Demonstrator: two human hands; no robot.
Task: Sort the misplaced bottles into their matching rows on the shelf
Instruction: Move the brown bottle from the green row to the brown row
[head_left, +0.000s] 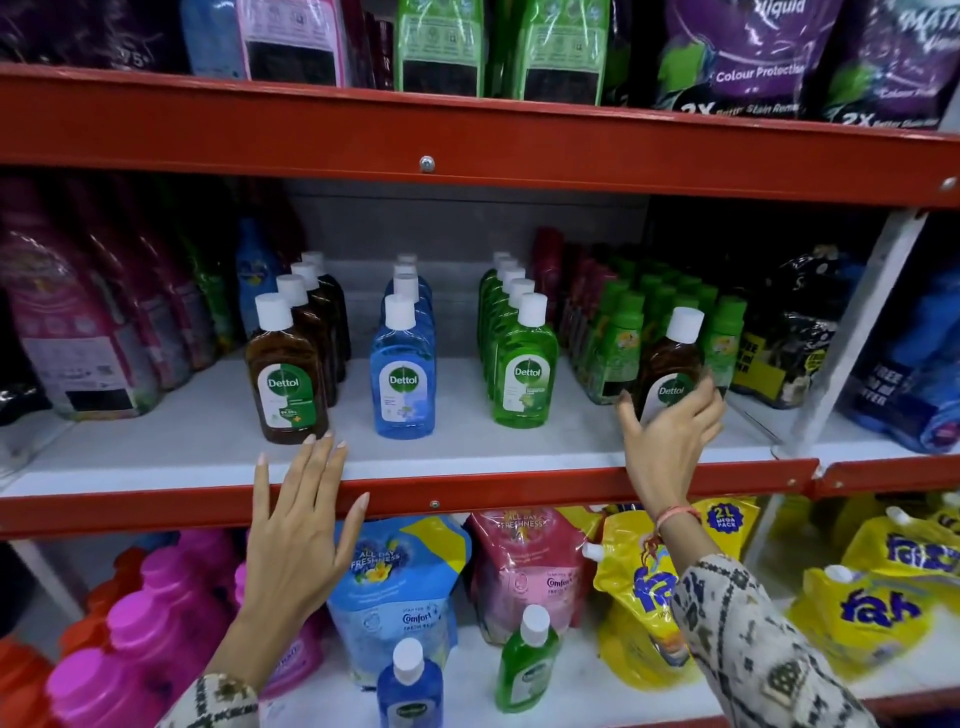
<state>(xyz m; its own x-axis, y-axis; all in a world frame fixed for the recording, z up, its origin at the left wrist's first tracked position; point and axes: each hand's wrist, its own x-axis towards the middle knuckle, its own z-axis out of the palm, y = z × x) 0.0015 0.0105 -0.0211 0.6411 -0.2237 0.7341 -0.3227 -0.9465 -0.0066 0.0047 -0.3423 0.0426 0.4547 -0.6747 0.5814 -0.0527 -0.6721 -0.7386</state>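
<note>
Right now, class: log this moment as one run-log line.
right hand: gripping brown bottle right of green row | left hand: open, at shelf edge | brown row: far left

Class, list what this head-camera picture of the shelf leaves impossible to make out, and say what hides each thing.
1. Lower part of the brown bottle: covered by the right hand.
2. Small print on the front brown Dettol label: too small.
3. Rear bottles in the green row: hidden behind those in front.
4. Loose blue bottle base: cut off by the bottom edge.
</note>
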